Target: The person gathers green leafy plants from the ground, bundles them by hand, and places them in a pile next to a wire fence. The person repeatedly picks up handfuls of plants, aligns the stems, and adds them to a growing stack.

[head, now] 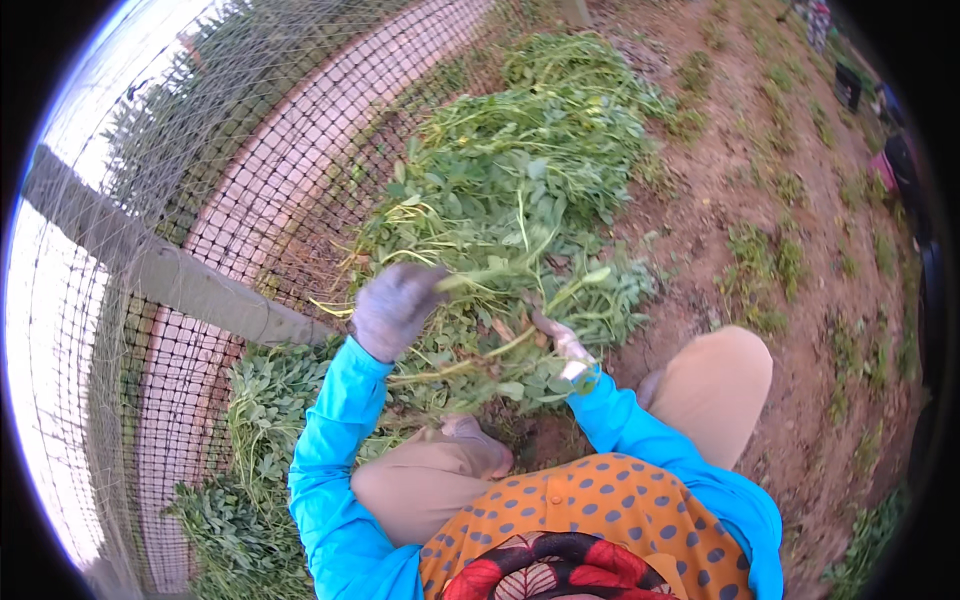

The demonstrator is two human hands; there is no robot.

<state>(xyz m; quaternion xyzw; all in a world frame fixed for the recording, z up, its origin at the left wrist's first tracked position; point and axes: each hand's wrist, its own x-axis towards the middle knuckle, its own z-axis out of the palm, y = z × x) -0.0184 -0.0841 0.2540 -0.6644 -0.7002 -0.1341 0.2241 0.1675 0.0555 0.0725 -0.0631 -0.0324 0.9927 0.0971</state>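
My left hand (394,309), in a greyish glove and blurred, is closed around the stem end of some leafy green plants (480,279) above the pile. To its right, my right hand (561,341) is partly hidden by leaves and lies against a plant stem (517,341); whether its fingers grip the stem cannot be told. Under and beyond both hands spreads a long heap of uprooted green plants (525,142), with pale stems and roundish leaves. Another heap of leafy plants (262,420) lies to the left of my left arm.
A black mesh fence (300,142) runs along the left, with a grey post (217,296) slanting beside my left hand. Bare brown soil (697,217) with small weeds lies to the right. My bent knees are on both sides. A dark container (847,88) stands far right.
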